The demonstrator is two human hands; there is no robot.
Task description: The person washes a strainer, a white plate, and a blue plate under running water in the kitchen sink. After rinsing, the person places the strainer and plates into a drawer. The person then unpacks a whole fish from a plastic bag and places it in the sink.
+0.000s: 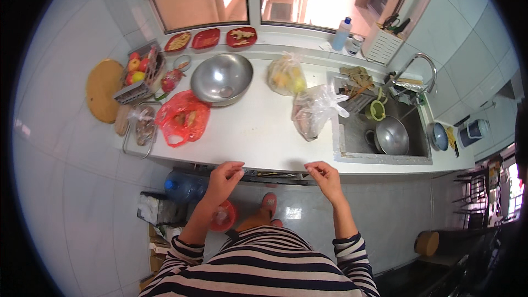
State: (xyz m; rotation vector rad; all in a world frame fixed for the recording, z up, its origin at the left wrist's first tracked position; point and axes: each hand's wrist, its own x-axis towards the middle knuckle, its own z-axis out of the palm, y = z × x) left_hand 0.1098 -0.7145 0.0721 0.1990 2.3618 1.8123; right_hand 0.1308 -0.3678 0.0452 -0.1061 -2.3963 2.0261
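Note:
My left hand (pixel 225 180) hovers just off the front edge of the white countertop (pixel 251 134), its fingers loosely curled and holding nothing. To its right, at about the same height, my right hand (pixel 327 178) is also bare, thumb and fingers slightly apart. Between and below them a drawer (pixel 274 175) under the counter stands partly pulled out, with some items inside. Beyond my left hand lie a red plastic bag (pixel 184 120) with food in it and a wide steel bowl (pixel 222 78). Past my right hand sit a knotted clear bag (pixel 315 111) and a bag of yellowish fruit (pixel 286 75).
A sink (pixel 354 140) on the right holds a steel bowl (pixel 392 135) and a green strainer (pixel 376 109). At the left stand a fruit basket (pixel 141 70) and a round wooden board (pixel 104 90). Red dishes (pixel 206 38) line the sill. A water jug (pixel 183 187) and red bin (pixel 224 216) are on the floor.

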